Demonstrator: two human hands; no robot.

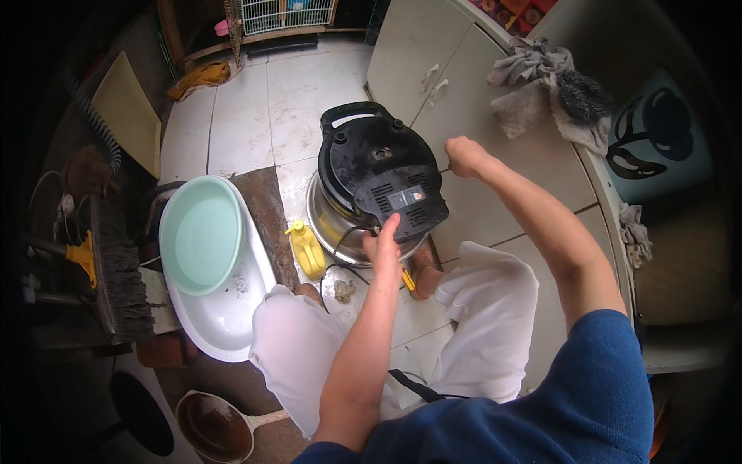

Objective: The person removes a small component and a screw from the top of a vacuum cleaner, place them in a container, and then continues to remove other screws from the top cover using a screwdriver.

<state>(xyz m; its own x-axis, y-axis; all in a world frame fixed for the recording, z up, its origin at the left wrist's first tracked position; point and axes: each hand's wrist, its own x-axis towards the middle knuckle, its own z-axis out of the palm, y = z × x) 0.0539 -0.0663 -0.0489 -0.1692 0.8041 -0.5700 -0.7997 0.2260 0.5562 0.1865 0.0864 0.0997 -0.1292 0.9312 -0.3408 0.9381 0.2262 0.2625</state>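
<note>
A black appliance part with round feet and vent slots faces up on a shiny steel body in front of me. My left hand grips its near lower edge, thumb on top and other fingers partly hidden. My right hand is closed just right of the appliance; I cannot make out what, if anything, is in it. A black cord runs down beside a yellow plastic bottle. A small yellow-handled object lies by my right foot.
At left are a mint basin in a white tub, and a broom. A pan is lower left, a wire cage at the back. A white cabinet with rags stands right.
</note>
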